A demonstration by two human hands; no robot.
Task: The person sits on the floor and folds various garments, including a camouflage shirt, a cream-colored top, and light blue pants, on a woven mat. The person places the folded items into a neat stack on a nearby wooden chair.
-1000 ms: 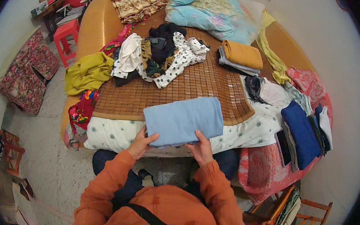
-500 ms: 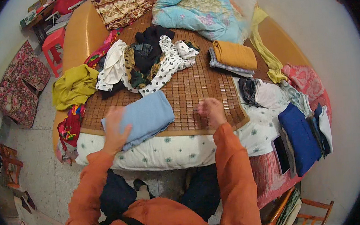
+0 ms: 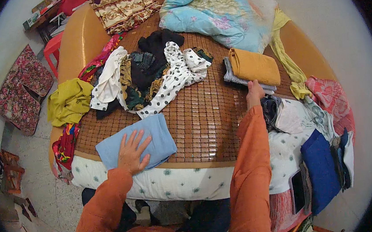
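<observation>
My left hand (image 3: 131, 153) lies flat with fingers spread on a folded light blue garment (image 3: 159, 135) at the bed's near edge. Farther right, my right hand (image 3: 255, 94) is at the near edge of a small folded stack. Its fingers are closed at that edge, with the fingertips partly hidden. On top of the stack is a folded mustard cloth (image 3: 256, 67), above a grey striped folded cloth (image 3: 230, 74). Beyond my left hand, a loose heap holds a white polka-dot garment (image 3: 174, 78) and a black garment (image 3: 160, 42).
A brown bamboo mat (image 3: 205, 130) covers the bed. A light blue floral quilt (image 3: 219, 18) lies at the back, a yellow-green cloth (image 3: 69, 102) at the left edge. Folded blue clothes (image 3: 321, 172) and a phone (image 3: 298, 192) sit at the right. A red stool (image 3: 53, 50) stands left.
My right hand has moved right and away from me, from above the mat to the folded stack. My left hand has spread flat on the blue garment. The view has shifted slightly.
</observation>
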